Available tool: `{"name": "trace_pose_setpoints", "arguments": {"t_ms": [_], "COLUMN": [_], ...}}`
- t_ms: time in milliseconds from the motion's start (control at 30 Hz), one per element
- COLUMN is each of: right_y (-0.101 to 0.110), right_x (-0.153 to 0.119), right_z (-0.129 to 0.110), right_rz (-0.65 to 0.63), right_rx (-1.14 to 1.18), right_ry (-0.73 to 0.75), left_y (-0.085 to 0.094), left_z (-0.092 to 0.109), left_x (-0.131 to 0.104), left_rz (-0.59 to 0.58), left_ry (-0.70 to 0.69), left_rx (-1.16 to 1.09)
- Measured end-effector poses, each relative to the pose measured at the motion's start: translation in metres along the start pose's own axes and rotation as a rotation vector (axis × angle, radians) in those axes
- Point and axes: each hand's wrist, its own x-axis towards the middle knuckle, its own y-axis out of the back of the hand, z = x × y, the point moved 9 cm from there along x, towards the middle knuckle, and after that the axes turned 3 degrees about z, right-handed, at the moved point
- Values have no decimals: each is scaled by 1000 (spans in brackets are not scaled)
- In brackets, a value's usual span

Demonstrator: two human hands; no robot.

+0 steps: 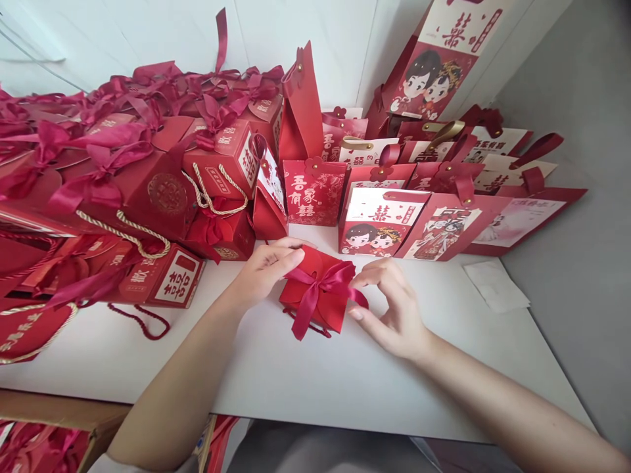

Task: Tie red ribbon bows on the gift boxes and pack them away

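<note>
Mid-frame, the left hand [266,268] gripped the box [331,307] by its corner; the right hand [397,312] curved open around the bow's [318,286] tail. The box seemed light, crushable, best held by edges.

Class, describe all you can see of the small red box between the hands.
The small red box looks like card, its rounded flaps folded on top. A shiny pink ribbon forms a bow across them, and a dark red cord shows at the near edge. The box looks closed and sits at an angle on the white table. The left hand holds its far left corner, thumb on top; the right hand is at the ribbon's right end, its grip unclear.
</note>
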Motion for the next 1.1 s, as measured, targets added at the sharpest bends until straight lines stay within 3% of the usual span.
{"name": "trace_pose_setpoints", "arguments": {"t_ms": [133,267,667,1100], "right_y": [-5,-8,-9,-9], "right_x": [2,4,4,2], "right_z": [-10,-9,17,29], "right_rz": [-28,-41,-97,-152], "right_rx": [-117,-74,76,106], "right_ry": [-26,-125,-394,-501], "left_y": [-1,-1,-3,-3], "left_z": [3,3,5,4], "left_x": [0,-1,0,1], "left_rz": [-19,2,13,12], "left_ry": [-19,2,-75,-53], "left_rx": [50,87,153,154]}}
